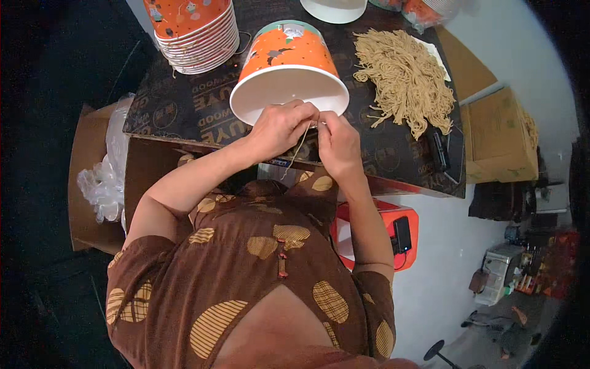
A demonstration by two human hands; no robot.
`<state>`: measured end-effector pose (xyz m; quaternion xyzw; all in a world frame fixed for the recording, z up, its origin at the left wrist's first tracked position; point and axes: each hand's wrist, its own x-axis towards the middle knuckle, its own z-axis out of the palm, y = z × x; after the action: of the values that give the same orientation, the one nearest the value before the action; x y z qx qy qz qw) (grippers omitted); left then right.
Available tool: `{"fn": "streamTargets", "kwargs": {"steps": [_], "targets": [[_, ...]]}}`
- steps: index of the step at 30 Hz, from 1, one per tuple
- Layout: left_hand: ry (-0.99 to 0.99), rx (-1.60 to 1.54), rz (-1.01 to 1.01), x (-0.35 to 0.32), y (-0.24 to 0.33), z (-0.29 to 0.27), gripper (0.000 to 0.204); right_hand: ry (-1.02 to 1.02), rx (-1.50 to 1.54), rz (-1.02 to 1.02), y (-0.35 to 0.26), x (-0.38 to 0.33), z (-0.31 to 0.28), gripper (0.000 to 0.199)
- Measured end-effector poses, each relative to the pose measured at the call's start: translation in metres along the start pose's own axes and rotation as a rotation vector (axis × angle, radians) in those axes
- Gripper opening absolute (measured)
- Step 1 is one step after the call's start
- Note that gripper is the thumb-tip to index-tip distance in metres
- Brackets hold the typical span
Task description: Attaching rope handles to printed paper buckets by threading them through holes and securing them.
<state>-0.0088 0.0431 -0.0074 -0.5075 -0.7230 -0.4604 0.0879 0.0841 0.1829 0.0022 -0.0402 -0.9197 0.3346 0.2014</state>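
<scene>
Two-handed work at a bucket's rim, as I follow it remotely through the head camera. The left hand [279, 128] and the right hand [341, 147] come together at the near lip of an orange bucket [289, 52], which is tipped over on the dark table [178, 101], its white mouth toward the wearer. Both grips are narrow: thumbs and fingertips are drawn together, and I judge that each pinches the thin tan cord [298, 149] (the exact contact is hidden from me). The cord's loose end hangs below the fingers, at the table's front edge. A pile of similar cords [402, 77] lies to the right of the bucket; a stack of buckets [196, 40] stands to its left.

Principal risks, in my judgement: (a) the cord, limp and fine, could slip free if one pinch slackens before the other takes the strain; (b) the bucket, having a curved side, could roll if the pull came sideways; (c) the rim could crease under too hard a tug; (d) the hanging end could catch on the table's edge and drag the cord from the fingertips.
</scene>
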Motion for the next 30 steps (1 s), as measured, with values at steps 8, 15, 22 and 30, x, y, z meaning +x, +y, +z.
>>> {"fn": "streamTargets", "kwargs": {"steps": [8,15,22,30], "targets": [[0.007,-0.073,-0.156,0.0005,0.0091,-0.0053,0.006,0.008,0.118,-0.084,0.0058,-0.0001,-0.0026,0.011],[0.03,-0.072,-0.106,-0.0012,0.0029,-0.0004,0.007,0.035,0.169,-0.09,0.0075,-0.0028,-0.0011,0.032],[0.04,-0.072,-0.088,-0.001,0.0034,-0.0016,0.008,-0.003,0.094,-0.145,0.0043,0.003,-0.0015,0.029],[0.036,-0.07,-0.138,-0.0015,0.002,-0.0001,0.007,0.073,0.085,-0.095,0.0048,-0.0008,0.0039,0.012]]}}
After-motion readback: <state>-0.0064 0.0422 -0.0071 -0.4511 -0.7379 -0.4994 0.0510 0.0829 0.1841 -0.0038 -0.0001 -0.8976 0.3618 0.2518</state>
